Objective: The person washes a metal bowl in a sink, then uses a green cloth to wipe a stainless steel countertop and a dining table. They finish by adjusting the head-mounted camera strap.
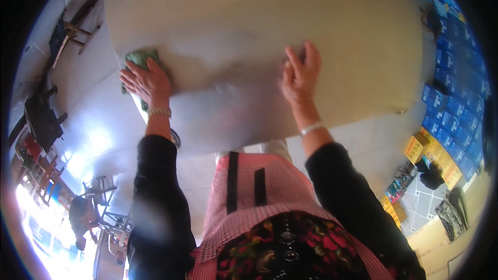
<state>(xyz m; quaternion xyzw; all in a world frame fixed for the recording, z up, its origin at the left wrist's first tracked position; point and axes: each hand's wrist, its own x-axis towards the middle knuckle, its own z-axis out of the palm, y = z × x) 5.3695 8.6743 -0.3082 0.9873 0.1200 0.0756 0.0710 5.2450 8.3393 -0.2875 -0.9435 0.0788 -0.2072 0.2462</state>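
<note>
A wide tan tabletop [241,58] with a dull shine spreads before me. Near its left edge my left hand [149,79] presses down on a crumpled green cloth [142,56], part of which hangs past the edge. A braided bracelet circles that wrist. My right hand [301,72] is above the right half of the tabletop with its fingers partly bent and apart, holding nothing that shows. A pale bangle [312,127] is on the right wrist.
Wooden chairs [99,192] and a dark stool [42,120] stand on the tiled floor at left. Two people [81,216] [116,252] are at lower left. Stacked blue boxes [459,85] and yellow cartons [441,159] line the right side.
</note>
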